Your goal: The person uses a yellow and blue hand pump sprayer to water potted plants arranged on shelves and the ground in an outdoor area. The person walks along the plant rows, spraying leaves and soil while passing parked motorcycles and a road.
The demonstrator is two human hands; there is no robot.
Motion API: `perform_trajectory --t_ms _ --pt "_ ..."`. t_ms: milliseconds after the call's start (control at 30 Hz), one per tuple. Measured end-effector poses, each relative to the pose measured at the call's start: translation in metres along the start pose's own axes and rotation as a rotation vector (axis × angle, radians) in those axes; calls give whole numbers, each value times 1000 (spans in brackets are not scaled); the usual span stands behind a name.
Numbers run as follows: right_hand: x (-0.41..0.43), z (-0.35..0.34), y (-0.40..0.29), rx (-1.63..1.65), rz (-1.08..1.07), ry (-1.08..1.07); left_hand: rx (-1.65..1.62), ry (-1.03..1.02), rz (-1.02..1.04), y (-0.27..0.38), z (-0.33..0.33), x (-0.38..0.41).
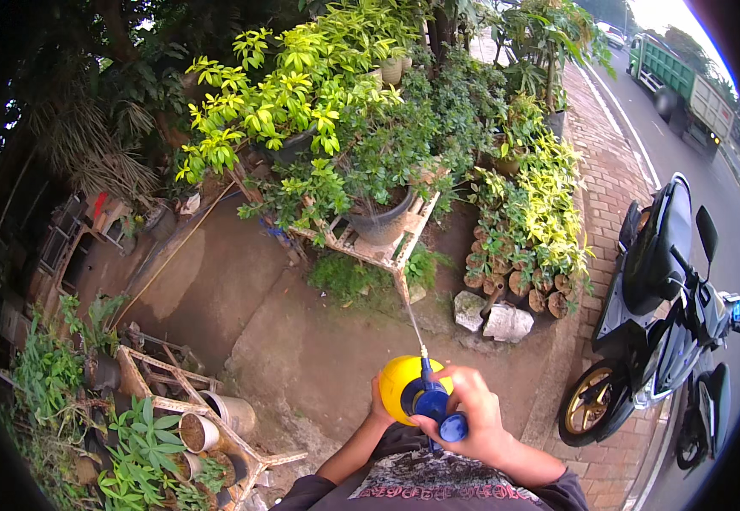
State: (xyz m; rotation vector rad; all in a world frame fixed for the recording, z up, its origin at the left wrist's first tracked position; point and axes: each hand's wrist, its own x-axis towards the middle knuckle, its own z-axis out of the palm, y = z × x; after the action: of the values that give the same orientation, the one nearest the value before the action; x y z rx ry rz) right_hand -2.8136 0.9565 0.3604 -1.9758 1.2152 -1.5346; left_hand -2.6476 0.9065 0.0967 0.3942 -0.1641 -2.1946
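Note:
A yellow pump sprayer [399, 386] with a blue head [430, 402] is held close in front of my chest. My left hand [379, 402] supports the yellow tank from its left side. Around the blue head curls my right hand [475, 409], thumb and fingers beside the round blue pump knob [453, 427]. A thin jet of water leaves the nozzle [424, 351] and runs forward toward the leafy shrub in a dark pot [379, 223]. That pot stands on a rusty white metal stand [402, 252].
Seedlings in small brown pots [523, 287] and white stone blocks [507, 321] lie ahead right. A parked motorcycle [651, 306] stands on the brick pavement [600, 147] beside a road with a green truck [670, 70]. Another metal rack [172, 402] with potted plants is at left.

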Motion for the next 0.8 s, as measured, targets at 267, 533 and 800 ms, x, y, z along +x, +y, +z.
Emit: perform_trajectory --t_ms 267,533,800 --pt "40 -30 0 -261 -543 -245 33 173 76 -10 -19 -8" --pt "17 -42 -2 -268 -130 -286 149 90 18 -1 -1 12" --pt "20 -95 -3 -420 -290 -223 165 149 -64 -25 28 26"
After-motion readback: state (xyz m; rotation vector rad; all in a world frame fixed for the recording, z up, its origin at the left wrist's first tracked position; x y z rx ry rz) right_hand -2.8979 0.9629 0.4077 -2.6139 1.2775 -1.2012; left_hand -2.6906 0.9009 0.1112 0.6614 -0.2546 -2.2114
